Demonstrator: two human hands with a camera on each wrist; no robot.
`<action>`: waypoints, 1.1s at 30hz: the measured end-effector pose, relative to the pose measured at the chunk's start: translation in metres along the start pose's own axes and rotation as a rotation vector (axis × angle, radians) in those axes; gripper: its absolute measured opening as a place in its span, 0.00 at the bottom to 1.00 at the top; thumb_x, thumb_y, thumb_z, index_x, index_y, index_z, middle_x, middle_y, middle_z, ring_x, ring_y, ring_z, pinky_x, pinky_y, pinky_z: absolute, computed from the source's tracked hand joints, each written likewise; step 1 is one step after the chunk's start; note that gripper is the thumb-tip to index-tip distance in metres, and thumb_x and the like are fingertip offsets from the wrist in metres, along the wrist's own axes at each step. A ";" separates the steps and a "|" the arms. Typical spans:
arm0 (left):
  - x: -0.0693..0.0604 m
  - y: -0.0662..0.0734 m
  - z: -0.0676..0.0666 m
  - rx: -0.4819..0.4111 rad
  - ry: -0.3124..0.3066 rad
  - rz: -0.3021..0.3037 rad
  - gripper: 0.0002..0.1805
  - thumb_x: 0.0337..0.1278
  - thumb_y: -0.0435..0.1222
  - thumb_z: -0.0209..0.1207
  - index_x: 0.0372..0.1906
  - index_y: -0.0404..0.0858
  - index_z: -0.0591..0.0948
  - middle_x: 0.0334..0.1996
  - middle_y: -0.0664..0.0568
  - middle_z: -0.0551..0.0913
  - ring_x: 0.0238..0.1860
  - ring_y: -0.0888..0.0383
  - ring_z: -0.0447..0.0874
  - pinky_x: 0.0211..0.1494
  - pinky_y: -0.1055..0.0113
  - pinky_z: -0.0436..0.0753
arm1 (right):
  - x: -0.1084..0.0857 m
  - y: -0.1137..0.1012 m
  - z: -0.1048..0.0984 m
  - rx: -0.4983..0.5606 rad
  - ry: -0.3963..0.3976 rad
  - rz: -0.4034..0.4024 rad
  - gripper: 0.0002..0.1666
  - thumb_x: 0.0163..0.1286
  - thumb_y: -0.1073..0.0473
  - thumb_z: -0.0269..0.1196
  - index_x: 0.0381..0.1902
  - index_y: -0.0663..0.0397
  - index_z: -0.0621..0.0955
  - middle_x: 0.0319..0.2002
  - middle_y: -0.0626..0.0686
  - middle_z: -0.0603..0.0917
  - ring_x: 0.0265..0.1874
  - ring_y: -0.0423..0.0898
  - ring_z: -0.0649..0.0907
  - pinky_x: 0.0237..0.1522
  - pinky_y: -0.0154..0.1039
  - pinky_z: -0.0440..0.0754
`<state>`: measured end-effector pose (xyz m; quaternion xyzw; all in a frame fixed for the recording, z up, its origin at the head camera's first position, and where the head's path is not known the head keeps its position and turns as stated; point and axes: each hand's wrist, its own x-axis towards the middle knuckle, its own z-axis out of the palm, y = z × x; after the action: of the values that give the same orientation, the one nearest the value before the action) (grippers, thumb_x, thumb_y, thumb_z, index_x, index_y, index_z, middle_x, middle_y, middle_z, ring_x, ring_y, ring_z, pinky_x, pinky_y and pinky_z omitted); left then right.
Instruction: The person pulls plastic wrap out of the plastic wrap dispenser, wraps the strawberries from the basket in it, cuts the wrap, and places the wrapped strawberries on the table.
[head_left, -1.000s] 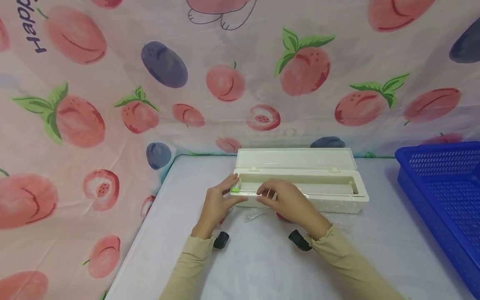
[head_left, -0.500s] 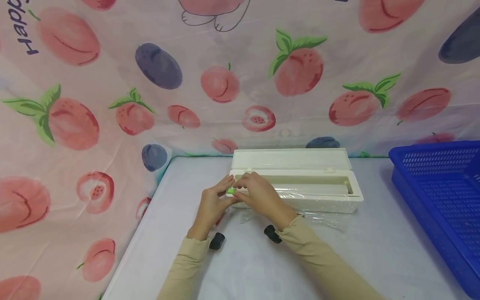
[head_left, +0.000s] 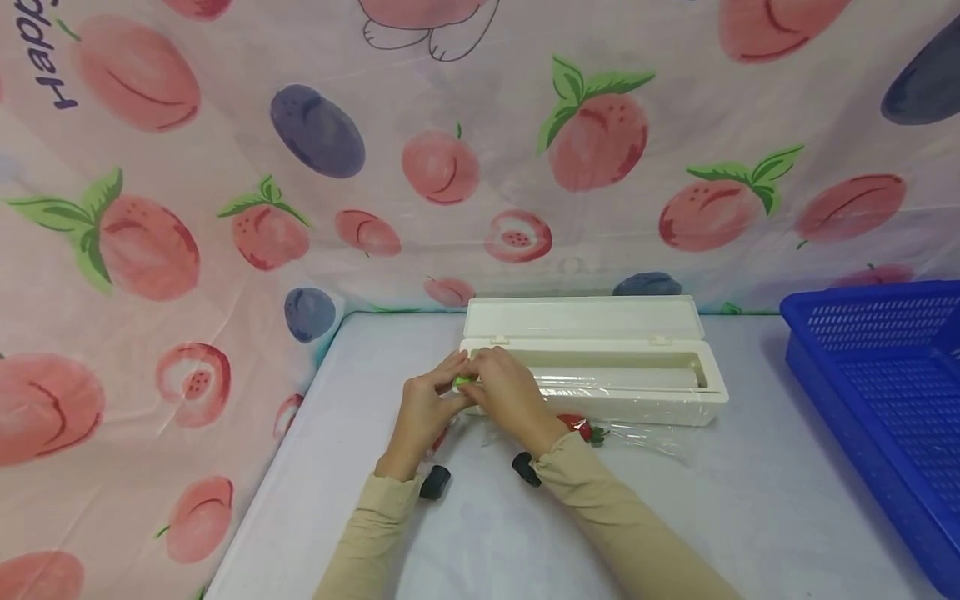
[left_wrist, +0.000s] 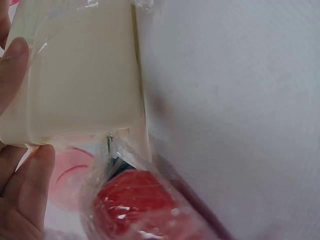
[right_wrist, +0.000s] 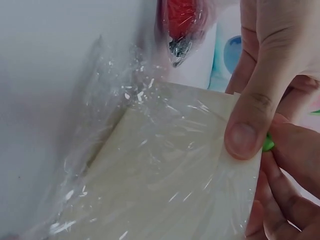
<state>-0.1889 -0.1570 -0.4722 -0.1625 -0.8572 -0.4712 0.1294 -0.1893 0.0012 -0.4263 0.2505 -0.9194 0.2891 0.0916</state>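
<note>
My left hand (head_left: 426,412) grips the left end of a white plastic cling film dispenser (head_left: 637,408), thumb on its front. The right hand (head_left: 512,396) is against that same end, its fingers pinching the small green slide cutter (right_wrist: 268,143). Clear film (right_wrist: 165,145) hangs wrinkled over the dispenser's front and spreads onto the table. A strawberry-like red fruit (head_left: 576,427) with a green top shows under the film beside my right wrist. Another red fruit (left_wrist: 135,205), wrapped in film, lies near the left hand in the left wrist view.
The dispenser's lid (head_left: 585,318) stands raised at the back, against the fruit-print cloth (head_left: 442,167). To the right is a blue perforated basket (head_left: 870,367). White cloth covers the table (head_left: 637,525).
My right hand has moved left along the dispenser's front edge to the green slide cutter at the left end. The left hand keeps its grip. The red fruit by the right wrist is now uncovered.
</note>
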 end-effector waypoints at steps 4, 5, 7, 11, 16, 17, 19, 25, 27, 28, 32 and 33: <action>0.001 0.000 0.001 -0.017 -0.006 -0.002 0.29 0.43 0.33 0.75 0.56 0.32 0.82 0.59 0.46 0.81 0.64 0.55 0.77 0.56 0.69 0.82 | 0.000 0.001 0.000 -0.003 0.018 -0.012 0.08 0.62 0.58 0.71 0.39 0.55 0.89 0.34 0.50 0.84 0.37 0.47 0.80 0.39 0.42 0.82; 0.001 0.000 0.001 -0.020 -0.007 -0.003 0.30 0.43 0.33 0.76 0.56 0.32 0.82 0.59 0.46 0.81 0.64 0.54 0.77 0.56 0.69 0.82 | 0.000 0.002 0.000 -0.003 0.020 -0.018 0.08 0.63 0.59 0.71 0.39 0.55 0.89 0.34 0.50 0.84 0.37 0.47 0.80 0.39 0.42 0.82; 0.001 0.000 0.001 -0.021 -0.007 -0.001 0.31 0.42 0.33 0.76 0.57 0.31 0.82 0.59 0.46 0.80 0.64 0.54 0.77 0.55 0.68 0.82 | 0.000 0.004 0.000 0.003 0.024 -0.026 0.08 0.63 0.59 0.71 0.39 0.56 0.88 0.34 0.50 0.85 0.37 0.47 0.80 0.40 0.41 0.81; 0.002 0.000 0.001 -0.015 -0.007 0.002 0.33 0.41 0.33 0.76 0.58 0.32 0.81 0.60 0.45 0.80 0.64 0.53 0.77 0.55 0.67 0.82 | -0.002 0.006 -0.002 0.021 0.021 -0.027 0.06 0.63 0.61 0.70 0.36 0.58 0.88 0.34 0.51 0.85 0.38 0.47 0.80 0.42 0.41 0.82; 0.002 0.000 0.002 -0.005 -0.011 -0.008 0.34 0.40 0.34 0.76 0.59 0.33 0.80 0.60 0.44 0.79 0.64 0.54 0.77 0.56 0.67 0.82 | -0.003 0.009 -0.003 0.028 0.015 -0.026 0.05 0.65 0.63 0.69 0.37 0.59 0.88 0.37 0.52 0.86 0.40 0.49 0.81 0.46 0.43 0.83; 0.002 0.000 0.002 -0.003 -0.011 -0.010 0.33 0.40 0.34 0.76 0.59 0.33 0.80 0.60 0.44 0.79 0.64 0.55 0.77 0.56 0.67 0.82 | -0.003 0.009 -0.004 0.026 0.015 -0.028 0.05 0.65 0.63 0.68 0.37 0.59 0.88 0.37 0.52 0.86 0.40 0.49 0.81 0.47 0.43 0.82; 0.001 -0.001 0.002 -0.008 -0.007 -0.009 0.34 0.40 0.34 0.76 0.58 0.32 0.80 0.60 0.44 0.79 0.63 0.54 0.77 0.56 0.67 0.82 | -0.004 0.010 -0.004 0.023 0.018 -0.035 0.06 0.65 0.62 0.68 0.37 0.59 0.88 0.36 0.53 0.86 0.40 0.49 0.81 0.47 0.43 0.82; -0.001 -0.002 0.001 -0.039 0.001 0.010 0.35 0.37 0.34 0.76 0.58 0.30 0.80 0.61 0.42 0.78 0.63 0.52 0.77 0.55 0.67 0.82 | -0.006 0.012 -0.004 0.012 0.025 -0.065 0.05 0.65 0.61 0.68 0.35 0.59 0.88 0.33 0.52 0.85 0.36 0.49 0.79 0.44 0.41 0.81; -0.001 -0.002 0.001 -0.046 -0.004 0.008 0.35 0.38 0.34 0.76 0.58 0.30 0.80 0.61 0.42 0.78 0.64 0.52 0.77 0.55 0.67 0.82 | -0.007 0.012 -0.005 -0.003 0.021 -0.070 0.06 0.66 0.61 0.67 0.35 0.58 0.88 0.33 0.52 0.85 0.36 0.49 0.80 0.45 0.41 0.82; -0.001 -0.002 0.001 -0.048 -0.006 0.002 0.35 0.38 0.35 0.76 0.58 0.30 0.79 0.62 0.43 0.78 0.64 0.53 0.77 0.55 0.68 0.82 | -0.008 0.012 -0.006 -0.010 0.017 -0.071 0.06 0.66 0.61 0.67 0.35 0.58 0.88 0.33 0.53 0.85 0.37 0.49 0.80 0.45 0.42 0.82; 0.000 0.000 0.001 -0.048 -0.012 -0.020 0.36 0.39 0.35 0.76 0.59 0.31 0.79 0.62 0.45 0.78 0.65 0.57 0.76 0.56 0.69 0.82 | -0.011 0.017 -0.014 -0.012 0.012 -0.064 0.05 0.67 0.62 0.66 0.35 0.58 0.87 0.34 0.52 0.86 0.38 0.50 0.82 0.48 0.42 0.82; 0.000 0.001 0.001 -0.047 -0.011 -0.020 0.36 0.39 0.35 0.76 0.59 0.31 0.79 0.62 0.45 0.78 0.65 0.57 0.76 0.56 0.69 0.82 | -0.013 0.019 -0.017 -0.013 0.012 -0.062 0.05 0.67 0.62 0.66 0.34 0.58 0.87 0.34 0.52 0.86 0.38 0.50 0.82 0.48 0.42 0.82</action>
<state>-0.1887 -0.1559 -0.4722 -0.1595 -0.8483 -0.4915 0.1161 -0.1874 0.0294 -0.4256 0.2767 -0.9124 0.2817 0.1079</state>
